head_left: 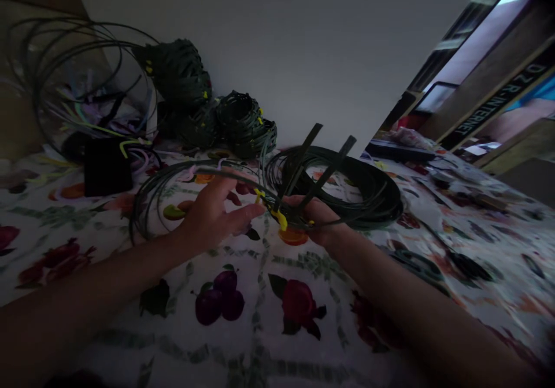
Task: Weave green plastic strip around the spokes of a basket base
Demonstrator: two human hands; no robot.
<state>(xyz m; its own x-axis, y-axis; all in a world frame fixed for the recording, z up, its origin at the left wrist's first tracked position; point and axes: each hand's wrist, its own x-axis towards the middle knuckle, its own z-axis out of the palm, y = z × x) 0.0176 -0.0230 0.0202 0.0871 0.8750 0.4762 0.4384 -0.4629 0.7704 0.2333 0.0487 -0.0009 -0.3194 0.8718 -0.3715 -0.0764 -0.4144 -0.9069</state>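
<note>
Dark green plastic strapping (373,187) lies in a loose coil at the centre right of the frame, spreading away to the right of the hands, its long axis running roughly left to right above the fruit-printed cloth (130,342). The right hand (318,220) is the nearer of the two to the coil: it curls closed around the strands at the coil's left edge, gripping the bundle rather than pinching a single strip. Two flat strap ends (300,158) stand up from that grip and angle toward the upper right. The left hand (212,214) comes in from the lower left, open, with its fingers stretched toward the right hand. Its fingertips (254,211) come close to a yellow clip (281,220) on the strands, and a thin strand runs just over the hand, though whether the two touch cannot be told. A looser loop of strapping (137,203) curves around to the left of that hand. Toward the upper left, partly woven dark green baskets (176,73) sit in a cluster, with a hoop of thin dark strands (43,47) beyond them. A black pouch (107,167) lies on the cloth at the left.
</note>
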